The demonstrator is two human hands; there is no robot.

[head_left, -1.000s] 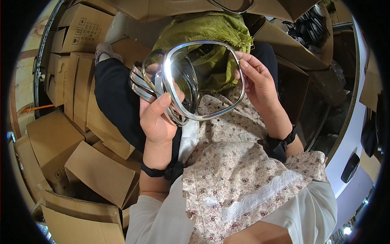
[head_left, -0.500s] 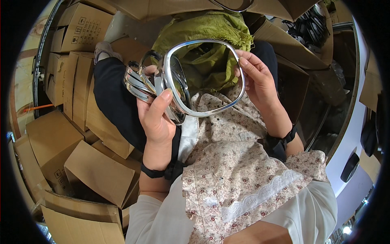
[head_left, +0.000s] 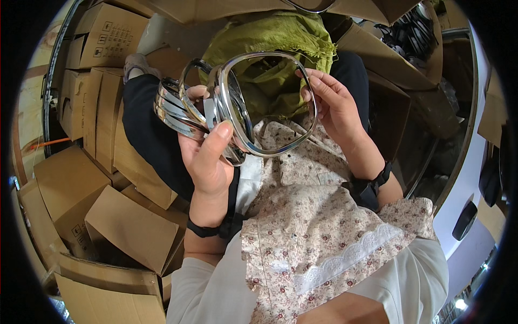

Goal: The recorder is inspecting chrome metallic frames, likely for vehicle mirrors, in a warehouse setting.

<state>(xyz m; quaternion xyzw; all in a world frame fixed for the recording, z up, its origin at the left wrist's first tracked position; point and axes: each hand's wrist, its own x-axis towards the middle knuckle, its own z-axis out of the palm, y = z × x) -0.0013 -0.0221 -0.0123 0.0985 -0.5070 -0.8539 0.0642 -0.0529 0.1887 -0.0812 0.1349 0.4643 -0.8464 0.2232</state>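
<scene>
Fanned chrome rings (head_left: 181,116) have swung farther left since a second ago, and the front ring (head_left: 272,154) and my right hand (head_left: 339,112) have edged the same way. Well left of my left hand (head_left: 206,159), creased brown cardboard boxes (head_left: 73,181) stand crowded together. Next come the fanned rings, thin, glossy and curved, overlapping like slats in my left hand, which is clamped on the bunch, thumb pressed on top. From that grip the front ring, a smooth, mirror-bright loop with rounded corners, reaches across to my right hand, whose thumb and fingers pinch its far side. Behind it, between my hands, sits a rumpled green woven sack (head_left: 264,32), frayed at the edge; nearer me drapes soft flowered cloth (head_left: 302,216). Beyond my right hand, a carton (head_left: 386,66) holds shiny black pieces (head_left: 413,35).
</scene>
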